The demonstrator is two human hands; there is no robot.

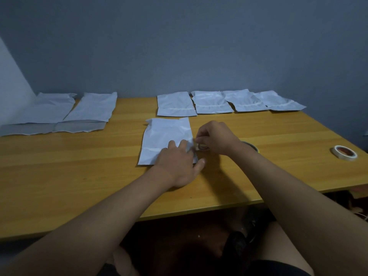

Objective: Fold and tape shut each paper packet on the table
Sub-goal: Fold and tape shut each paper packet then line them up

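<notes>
The left hand (178,162) presses flat-fingered on the near right corner of a crumpled white paper packet (166,136) mid-table; the right hand (214,137) pinches a small tape roll (203,146) at the packet's right edge. Bare yellow wooden table (69,172) stretches left of it.

Wooden table (79,176), packets (175,104), tape roll (344,153)

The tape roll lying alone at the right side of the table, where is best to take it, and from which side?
Probably from above: the tape roll lies flat on the table, hole facing up, nothing near it. Pinch its ring wall, one finger inside the hole, thumb outside.
</notes>
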